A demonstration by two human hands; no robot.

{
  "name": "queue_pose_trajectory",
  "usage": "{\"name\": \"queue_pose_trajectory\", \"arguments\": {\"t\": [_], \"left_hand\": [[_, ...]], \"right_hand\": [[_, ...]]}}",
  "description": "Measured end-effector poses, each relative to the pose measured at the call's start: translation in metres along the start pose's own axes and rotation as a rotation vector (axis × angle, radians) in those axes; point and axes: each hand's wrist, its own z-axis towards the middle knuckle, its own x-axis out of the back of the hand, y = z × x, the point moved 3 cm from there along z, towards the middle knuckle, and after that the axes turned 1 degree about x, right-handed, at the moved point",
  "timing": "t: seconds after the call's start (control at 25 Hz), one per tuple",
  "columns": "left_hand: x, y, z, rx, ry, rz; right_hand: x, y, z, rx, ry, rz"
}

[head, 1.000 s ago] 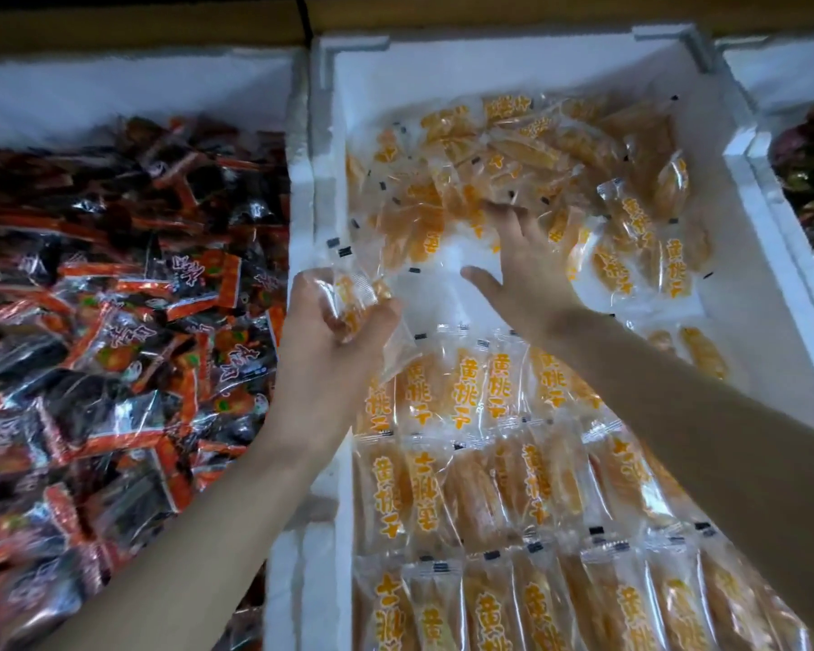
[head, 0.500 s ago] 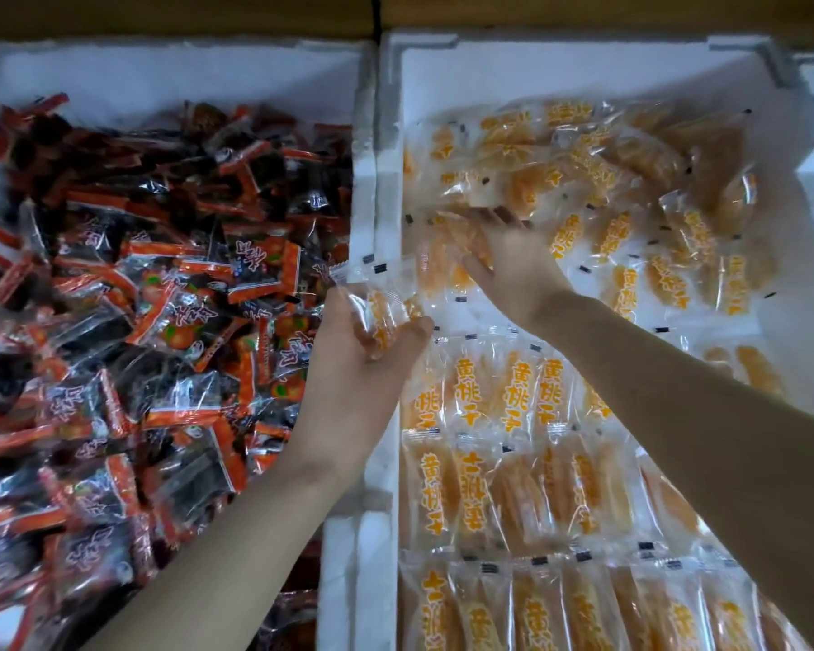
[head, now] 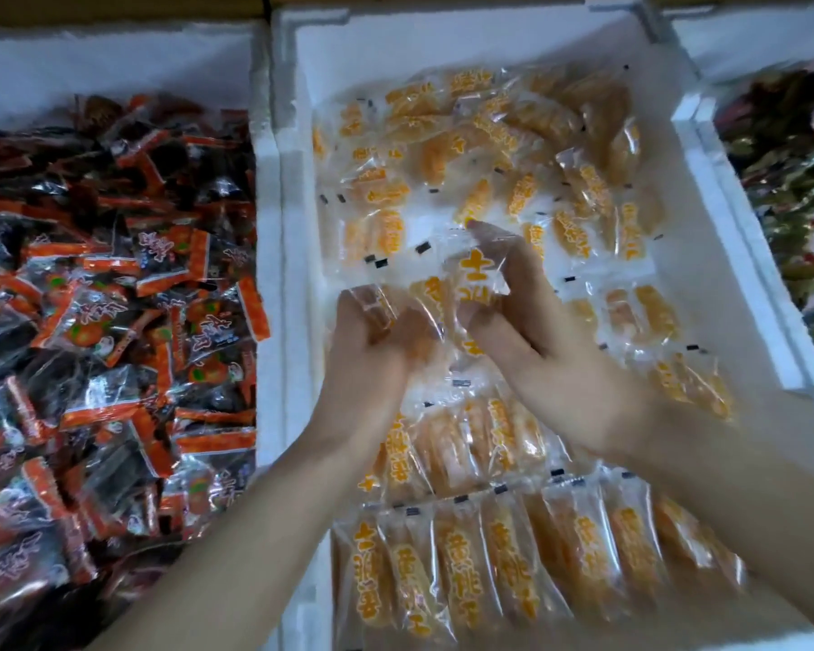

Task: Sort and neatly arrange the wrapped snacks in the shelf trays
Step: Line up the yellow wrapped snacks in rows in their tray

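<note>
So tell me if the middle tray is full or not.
Not full. The tray has neat rows at the near end, loose packets scattered beyond, and bare floor showing on the right.

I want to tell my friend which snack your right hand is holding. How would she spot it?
Find the white foam tray in the middle, full of clear plastic packets with orange lettering. Halfway up it, between the neat rows in front and the loose pile behind, the right hand pinches one such packet. Unlike its neighbours, it is lifted at the fingertips, just right of the left hand's bunch.
</note>
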Motion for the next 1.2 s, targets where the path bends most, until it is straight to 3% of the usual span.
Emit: {"name": "queue_pose_trajectory", "arguments": {"t": [0.24, 0.36, 0.44, 0.56, 0.68, 0.76, 0.88, 1.0, 1.2], "left_hand": [[-0.049, -0.021, -0.024, 0.147, -0.039, -0.127], [-0.070, -0.030, -0.038, 0.230, -0.219, -0.177], [-0.077, -0.032, -0.044, 0.201, -0.277, -0.150], [-0.082, -0.029, -0.048, 0.102, -0.249, -0.066], [-0.086, -0.033, -0.053, 0.025, -0.202, 0.038], [-0.085, -0.035, -0.055, 0.024, -0.181, 0.037], [-0.086, -0.038, -0.056, 0.016, -0.204, 0.048], [-0.089, -0.041, -0.056, -0.008, -0.244, 0.049], [-0.094, -0.044, -0.065, 0.016, -0.322, 0.056]], "right_hand": [[0.029, 0.044, -0.034, -0.225, 0.180, 0.130], [0.035, 0.053, -0.054, -0.252, 0.235, 0.018], [0.039, 0.054, -0.064, -0.251, 0.285, 0.063], [0.053, 0.058, -0.077, -0.246, 0.330, 0.269], [0.073, 0.065, -0.097, -0.286, 0.384, 0.316], [0.083, 0.077, -0.114, -0.349, 0.383, 0.123], [0.085, 0.087, -0.142, -0.411, 0.283, -0.392], [0.071, 0.091, -0.164, -0.500, 0.185, -0.617], [0.062, 0.093, -0.178, -0.311, 0.248, -0.970]]}}
